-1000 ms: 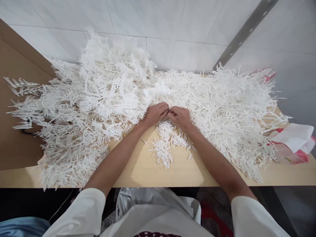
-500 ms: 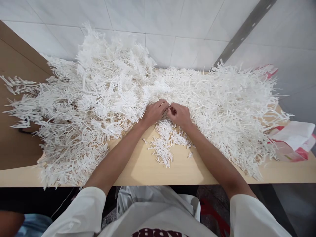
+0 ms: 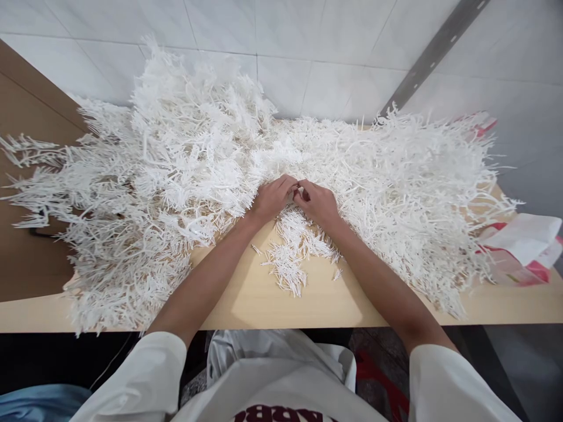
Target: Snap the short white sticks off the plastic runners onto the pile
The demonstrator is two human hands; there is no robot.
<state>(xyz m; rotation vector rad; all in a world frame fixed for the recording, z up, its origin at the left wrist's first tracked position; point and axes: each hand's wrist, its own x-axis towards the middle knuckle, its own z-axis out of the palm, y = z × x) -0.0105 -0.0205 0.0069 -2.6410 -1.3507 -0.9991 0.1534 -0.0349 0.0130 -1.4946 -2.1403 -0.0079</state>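
White branching plastic pieces lie in a large heap [image 3: 189, 140] at the left and a flatter one [image 3: 396, 187] at the right. My left hand [image 3: 276, 196] and my right hand [image 3: 317, 201] meet at the middle, between the heaps, with fingertips together. Both have their fingers closed in a pinch; whatever is between them is too small to make out. Below my hands, a small pile of short white pieces [image 3: 285, 264] rests on the light wooden table [image 3: 281, 308].
A brown cardboard box [image 3: 35, 258] stands at the left. At the right edge lies a pink and white plastic bag [image 3: 519, 249]. A tiled wall [image 3: 285, 82] with a metal strip [image 3: 433, 53] rises behind. Blue cloth [image 3: 44, 401] shows at the lower left.
My hands stay together at nearly the same place, with the fingers slightly shifted. At the lower left, another person's bare arm has gone out of view.
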